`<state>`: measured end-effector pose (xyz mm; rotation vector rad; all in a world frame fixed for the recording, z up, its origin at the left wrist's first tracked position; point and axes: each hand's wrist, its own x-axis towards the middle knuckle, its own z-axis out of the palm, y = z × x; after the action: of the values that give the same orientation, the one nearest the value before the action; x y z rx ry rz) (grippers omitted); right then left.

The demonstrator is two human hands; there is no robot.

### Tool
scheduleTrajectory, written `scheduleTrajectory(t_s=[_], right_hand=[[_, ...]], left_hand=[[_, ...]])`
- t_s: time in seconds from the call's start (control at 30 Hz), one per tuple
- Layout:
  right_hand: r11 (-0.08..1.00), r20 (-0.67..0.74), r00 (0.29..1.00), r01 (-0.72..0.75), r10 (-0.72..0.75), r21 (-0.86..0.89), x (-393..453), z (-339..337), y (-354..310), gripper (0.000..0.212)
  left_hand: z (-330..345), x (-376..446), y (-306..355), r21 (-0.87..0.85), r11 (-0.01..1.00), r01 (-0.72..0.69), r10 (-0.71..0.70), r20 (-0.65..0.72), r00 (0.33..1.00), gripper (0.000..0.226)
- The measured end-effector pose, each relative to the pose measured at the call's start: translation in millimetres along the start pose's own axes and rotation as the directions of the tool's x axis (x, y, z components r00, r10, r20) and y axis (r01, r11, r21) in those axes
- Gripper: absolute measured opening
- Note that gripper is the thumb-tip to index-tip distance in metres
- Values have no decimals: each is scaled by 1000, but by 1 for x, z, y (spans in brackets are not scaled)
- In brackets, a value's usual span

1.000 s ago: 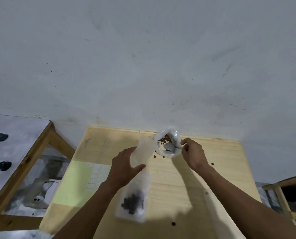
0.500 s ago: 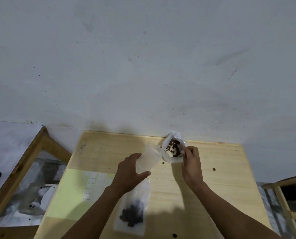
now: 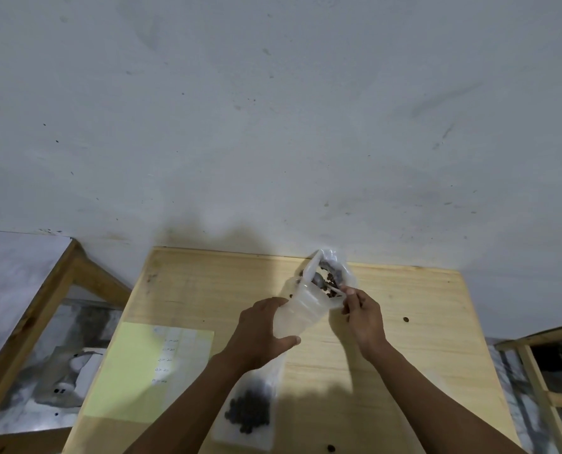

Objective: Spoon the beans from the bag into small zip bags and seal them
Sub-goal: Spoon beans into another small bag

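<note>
My left hand [image 3: 260,335] grips a small clear zip bag [image 3: 300,314], its open mouth tilted up toward the far right. My right hand [image 3: 363,314] pinches the white handle of a spoon [image 3: 333,290] whose bowl holds dark beans right at the zip bag's mouth. Just behind stands the clear bean bag [image 3: 330,267] with beans inside, near the table's far edge. A second zip bag [image 3: 248,411] with a clump of dark beans lies flat near the front edge, partly under my left forearm.
The work sits on a light wooden table [image 3: 420,355] against a white wall. A yellow-green sheet with writing [image 3: 142,371] lies at the left. Loose beans [image 3: 405,320] dot the tabletop. Wooden frames stand at the left [image 3: 43,306] and right [image 3: 535,371].
The spoon came out of the bean bag loaded with beans and now sits at the zip bag's mouth. My left hand raised the zip bag toward it.
</note>
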<state>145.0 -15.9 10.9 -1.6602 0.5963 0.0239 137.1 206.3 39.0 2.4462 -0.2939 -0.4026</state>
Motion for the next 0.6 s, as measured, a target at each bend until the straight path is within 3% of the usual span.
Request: scheduleTrajectory(t_s=[0.23, 0.37, 0.5, 0.6], right_hand=[[996, 57, 996, -69, 66, 60, 3, -8, 1, 24], [994, 85, 992, -102, 99, 36, 1, -13, -6, 25], [967, 164, 956, -251, 242, 34, 7, -14, -6, 32], [945, 202, 928, -326, 314, 30, 9, -13, -8, 36]], left_hand=[[3, 14, 15, -18, 971, -238, 236, 224, 945, 83], [1, 27, 19, 12, 971, -237, 224, 284, 932, 84], [-1, 34, 15, 13, 980, -197, 182, 325, 928, 81], [-4, 36, 10, 42, 965, -259, 234, 306, 923, 78]])
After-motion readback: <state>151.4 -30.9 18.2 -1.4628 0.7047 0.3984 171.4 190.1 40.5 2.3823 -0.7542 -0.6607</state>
